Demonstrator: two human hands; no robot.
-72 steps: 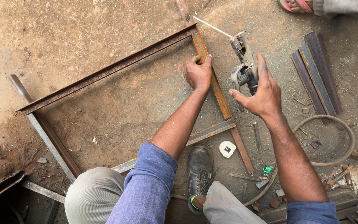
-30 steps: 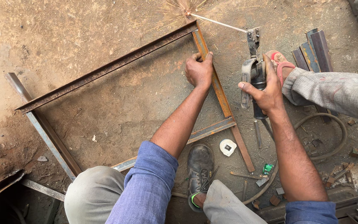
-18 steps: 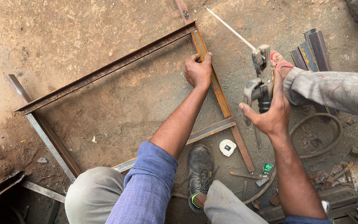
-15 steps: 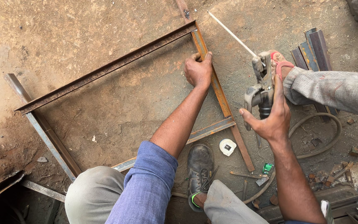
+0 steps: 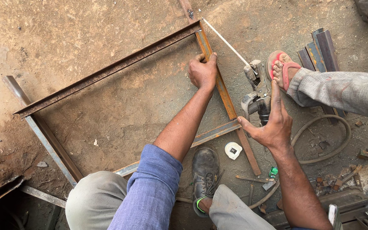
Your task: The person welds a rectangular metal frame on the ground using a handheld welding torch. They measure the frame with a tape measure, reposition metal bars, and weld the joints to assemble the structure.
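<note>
The left hand (image 5: pixel 202 71) gripped the rusty right bar (image 5: pixel 220 87) of the steel frame (image 5: pixel 107 71) lying on the dirt. Beside that grip, the right hand (image 5: pixel 271 124) held the electrode holder (image 5: pixel 257 99), forefinger stretched along it. From the holder a white welding rod (image 5: pixel 225 41) slanted away to the frame's far corner. Just beyond the holder rested another person's sandalled foot (image 5: pixel 280 68).

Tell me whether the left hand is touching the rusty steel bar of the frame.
Touching. The head view shows the left hand clamped on the rusty steel bar, fingers curled over its edge with no gap.
</note>
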